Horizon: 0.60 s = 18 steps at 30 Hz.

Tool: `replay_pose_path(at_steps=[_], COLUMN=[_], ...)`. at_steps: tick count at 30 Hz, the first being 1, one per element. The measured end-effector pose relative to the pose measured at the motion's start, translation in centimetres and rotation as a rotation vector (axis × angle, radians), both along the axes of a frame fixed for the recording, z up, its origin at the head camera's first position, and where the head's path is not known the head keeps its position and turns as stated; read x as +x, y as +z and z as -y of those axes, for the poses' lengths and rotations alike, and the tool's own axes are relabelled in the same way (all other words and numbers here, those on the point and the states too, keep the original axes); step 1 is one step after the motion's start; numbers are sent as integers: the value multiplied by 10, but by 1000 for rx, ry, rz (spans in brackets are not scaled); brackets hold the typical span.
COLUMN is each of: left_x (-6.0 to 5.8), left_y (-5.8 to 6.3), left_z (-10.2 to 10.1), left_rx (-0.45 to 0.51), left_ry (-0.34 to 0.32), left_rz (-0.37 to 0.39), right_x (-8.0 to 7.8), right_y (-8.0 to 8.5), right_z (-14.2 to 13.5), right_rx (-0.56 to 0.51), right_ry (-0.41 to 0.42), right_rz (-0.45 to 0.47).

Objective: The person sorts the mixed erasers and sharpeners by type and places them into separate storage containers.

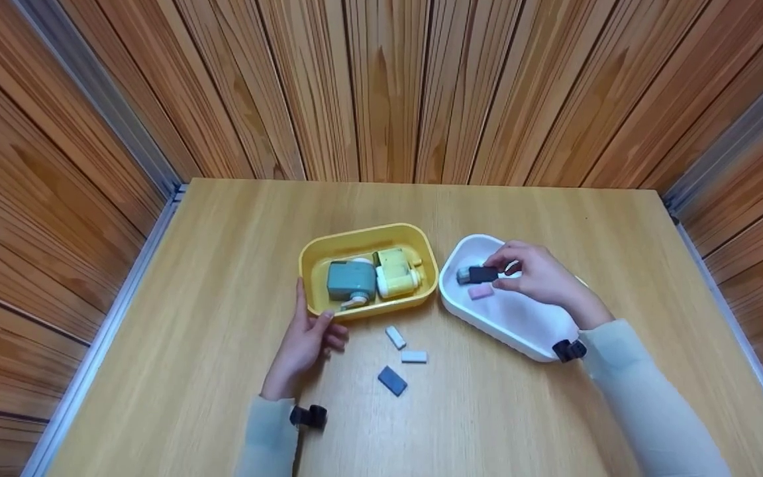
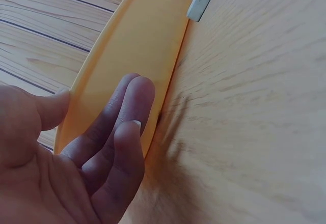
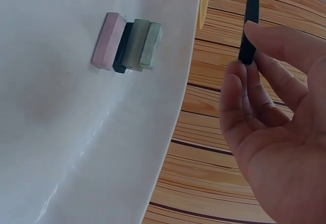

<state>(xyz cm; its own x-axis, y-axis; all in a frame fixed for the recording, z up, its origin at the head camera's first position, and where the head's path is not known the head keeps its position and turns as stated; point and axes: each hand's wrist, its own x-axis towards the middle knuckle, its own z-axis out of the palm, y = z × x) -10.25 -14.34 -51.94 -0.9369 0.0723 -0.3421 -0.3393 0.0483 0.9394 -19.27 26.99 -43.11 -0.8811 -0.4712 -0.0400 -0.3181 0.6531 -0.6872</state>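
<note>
My right hand [image 1: 530, 275] pinches a small dark rectangular block [image 3: 249, 29] between thumb and fingers, above the far left part of the white tray [image 1: 510, 334]. Inside that tray, a pink block [image 3: 108, 40] stands beside a dark block and two greenish ones [image 3: 136, 46], lined up side by side near the wall. At the near left corner of the yellow tray [image 1: 312, 250], my left hand [image 1: 302, 341] touches its side and rim, the index finger straight along the side. The other fingers are loosely bent against the outer wall.
Inside the yellow tray lie a teal boxy item [image 1: 348, 279] and a pale yellow one [image 1: 395, 271], both with rounded white parts. On the wooden table, two whitish blocks [image 1: 414, 357] and a dark blue-grey block [image 1: 393, 381] lie in front of the trays. Wood-patterned walls enclose the table.
</note>
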Motion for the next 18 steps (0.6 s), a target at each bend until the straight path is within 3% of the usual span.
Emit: replay_pose_path(at_steps=[10,18], left_x=[-1,-2], left_y=[-1,-1], left_z=[-1,-1], left_rx=[6,0], left_ry=[5,12], left_rz=[-9,17], right_x=[-20,-26], right_y=[-16,-29], right_z=[-4,-7], right_rx=[-6,-6], right_ry=[8,-4], right_rz=[7,22])
